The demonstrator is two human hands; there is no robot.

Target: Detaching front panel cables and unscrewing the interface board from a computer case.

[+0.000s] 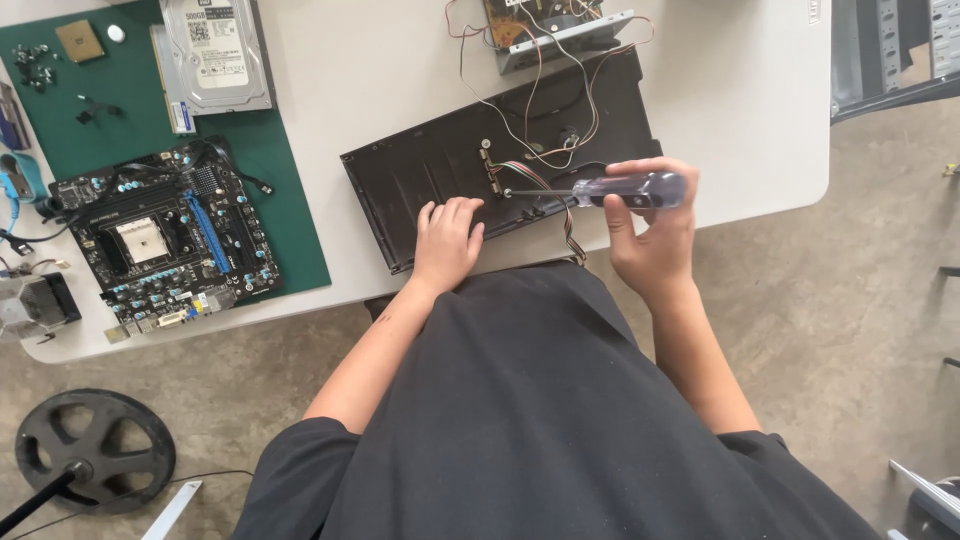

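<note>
My right hand (650, 235) grips the screwdriver (610, 190), its shaft lying level, tip pointing left at the black panel (440, 160); my left hand (447, 240) presses flat on the panel, holding nothing.

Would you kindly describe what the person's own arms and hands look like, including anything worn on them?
Both arms are bare from the upper arm down; short black sleeves of a loose black T-shirt end above the elbows. The left hand and the right hand wear no gloves. No watch, bracelet or ring shows on either wrist or on the visible fingers, and no markings can be made out.
</note>
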